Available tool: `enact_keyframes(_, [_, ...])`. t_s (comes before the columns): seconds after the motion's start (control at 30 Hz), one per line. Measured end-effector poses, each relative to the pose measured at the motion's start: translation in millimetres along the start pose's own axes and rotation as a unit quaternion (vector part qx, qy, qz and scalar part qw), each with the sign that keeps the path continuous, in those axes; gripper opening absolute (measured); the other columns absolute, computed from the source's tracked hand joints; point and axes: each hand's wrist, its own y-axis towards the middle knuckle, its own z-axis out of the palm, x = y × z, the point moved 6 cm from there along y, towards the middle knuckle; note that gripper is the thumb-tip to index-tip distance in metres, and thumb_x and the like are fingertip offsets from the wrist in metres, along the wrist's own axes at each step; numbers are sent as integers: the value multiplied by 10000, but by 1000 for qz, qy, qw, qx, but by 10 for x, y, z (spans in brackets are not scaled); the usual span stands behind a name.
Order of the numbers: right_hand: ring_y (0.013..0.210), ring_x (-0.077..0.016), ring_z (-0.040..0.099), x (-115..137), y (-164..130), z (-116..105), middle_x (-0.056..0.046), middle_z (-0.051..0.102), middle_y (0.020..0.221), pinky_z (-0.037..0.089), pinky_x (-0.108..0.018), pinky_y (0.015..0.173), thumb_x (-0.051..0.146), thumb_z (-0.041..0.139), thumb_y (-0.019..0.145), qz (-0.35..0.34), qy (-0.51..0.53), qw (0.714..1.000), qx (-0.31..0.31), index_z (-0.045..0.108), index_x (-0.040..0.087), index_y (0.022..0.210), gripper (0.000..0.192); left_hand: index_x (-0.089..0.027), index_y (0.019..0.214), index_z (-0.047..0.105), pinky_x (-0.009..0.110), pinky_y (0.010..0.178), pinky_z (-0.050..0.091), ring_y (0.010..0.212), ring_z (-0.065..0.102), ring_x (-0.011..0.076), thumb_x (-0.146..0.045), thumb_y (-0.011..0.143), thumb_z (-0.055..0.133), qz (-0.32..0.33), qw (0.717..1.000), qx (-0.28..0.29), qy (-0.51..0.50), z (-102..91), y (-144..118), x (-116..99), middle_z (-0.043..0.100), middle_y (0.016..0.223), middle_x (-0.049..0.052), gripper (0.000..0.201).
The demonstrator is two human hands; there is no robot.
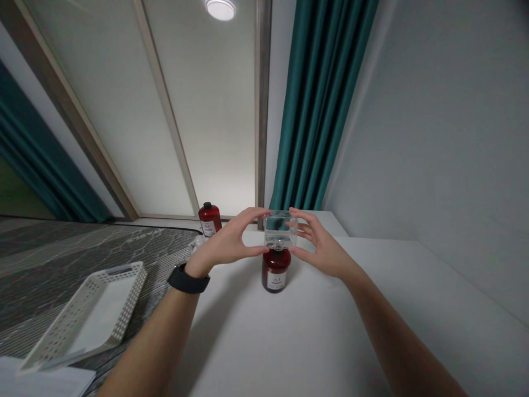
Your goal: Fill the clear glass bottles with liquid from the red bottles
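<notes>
Between my two hands is a clear, see-through bottle point(280, 230), its narrow end apparently pointing down. It sits right above a dark red bottle point(276, 271) with a white label, which stands upright on the white table point(264, 347). Whether the two bottles touch at the neck I cannot tell. My left hand point(231, 237), with a black band on its wrist, grips the clear bottle's left side between thumb and fingers. From the right, my right hand point(320, 245) holds its other side the same way.
Behind my left hand stands another red bottle point(209, 219) with a black cap, beside a partly hidden clear object point(197, 242). A white perforated basket point(88, 314) lies lower left, near white paper point(45, 380). The grey wall point(438, 138) borders the table at right.
</notes>
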Motion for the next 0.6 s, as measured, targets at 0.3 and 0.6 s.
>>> enact_keyframes(0.3, [1341,-286,522,25,-2,-13,-69,373,1565,409,-568,1151,249,728,854,-7,-21,1000,-1,389,380,1409,664,-312,1419,431,499,1156,420,1334,518,287,-355,827,777,8,1000,-2,8,-5,7,-29,526,1444,77,688])
enact_keyframes(0.6, [1357,-274,500,68,-10,-23,-51,359,1573,415,-550,1154,238,724,858,-26,-67,997,2,390,392,1419,671,-304,1414,428,504,1145,428,1326,519,290,-364,824,777,21,999,-3,31,-14,10,-60,532,1431,85,688])
